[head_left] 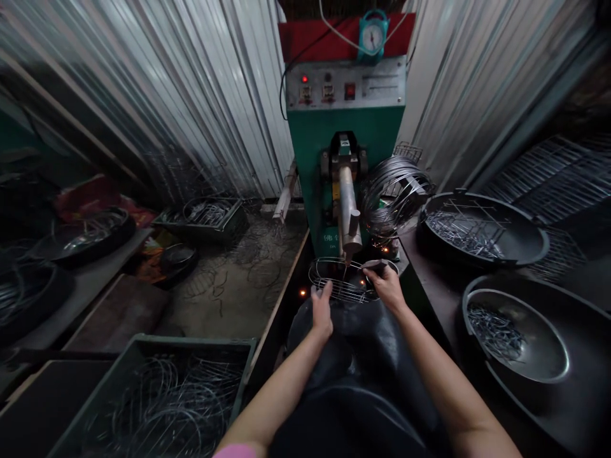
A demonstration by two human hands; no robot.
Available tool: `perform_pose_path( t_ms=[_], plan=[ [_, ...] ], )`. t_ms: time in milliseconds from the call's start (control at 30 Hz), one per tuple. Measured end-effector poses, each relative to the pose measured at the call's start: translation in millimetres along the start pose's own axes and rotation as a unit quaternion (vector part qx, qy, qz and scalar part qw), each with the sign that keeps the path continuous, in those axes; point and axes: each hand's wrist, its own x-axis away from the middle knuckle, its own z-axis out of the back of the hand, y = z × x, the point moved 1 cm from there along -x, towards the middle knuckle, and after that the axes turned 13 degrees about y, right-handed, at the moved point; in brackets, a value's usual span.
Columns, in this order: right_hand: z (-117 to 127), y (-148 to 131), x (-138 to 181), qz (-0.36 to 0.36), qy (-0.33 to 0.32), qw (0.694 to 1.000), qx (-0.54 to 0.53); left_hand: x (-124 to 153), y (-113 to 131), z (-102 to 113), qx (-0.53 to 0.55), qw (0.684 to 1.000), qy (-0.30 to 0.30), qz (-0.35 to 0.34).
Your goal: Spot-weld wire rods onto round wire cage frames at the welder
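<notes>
head view: an oval wire rack [340, 281] lies flat under the tip of the machine's electrode arm [348, 219]. its long axis runs left to right across the person's front. the left hand [323, 313] sits at the near left rim with its fingers curled over the wire, so the rack lies just ahead of those fingertips. the right hand [387, 287] is further forward at the right end, fingers pinched shut on the rim there. both hands touch the rack, and the right is nearer the electrode tip.

writing: the green machine [344, 137] carries pale chinese characters low on its front, partly hidden by the arm and too small to read surely. its grey control panel [346, 86] has labels too blurred to read. a teal dial [373, 35] stands on top.
</notes>
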Motion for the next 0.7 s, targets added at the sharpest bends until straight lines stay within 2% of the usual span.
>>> perform_pose_path(
  t_ms=[100,133,200,267,333,433,533,700],
  plan=[
    [12.2,13.8,1.6,-0.069,0.038,0.995,-0.067,14.1,-3.7,-0.1,-0.108,0.972,-0.019,-0.207],
    [16.6,18.4,2.1,-0.086,0.052,0.99,-0.099,17.7,-6.0,-3.8,-0.137,0.958,-0.022,-0.25],
    [24.6,26.2,3.0,-0.099,0.062,0.983,-0.142,22.3,-10.8,-14.0,-0.174,0.942,-0.007,-0.286],
    [30.9,32.4,3.8,-0.098,0.051,0.983,-0.147,24.1,-14.4,-25.2,-0.172,0.947,0.013,-0.272],
    [34.7,38.0,4.4,-0.099,0.032,0.984,-0.144,24.7,-16.5,-34.9,-0.126,0.967,0.012,-0.22],
    [37.3,46.4,4.7,-0.099,0.028,0.979,-0.178,26.2,-17.2,-44.5,-0.007,0.993,-0.016,-0.119],
    [41.4,53.7,5.4,-0.103,0.06,0.971,-0.208,29.0,-16.3,-48.5,0.082,0.995,-0.052,-0.032],
    [54.2,50.9,11.0,-0.088,0.07,0.987,-0.116,30.6,-9.3,-45.2,0.09,0.993,-0.073,-0.003]
  ],
)
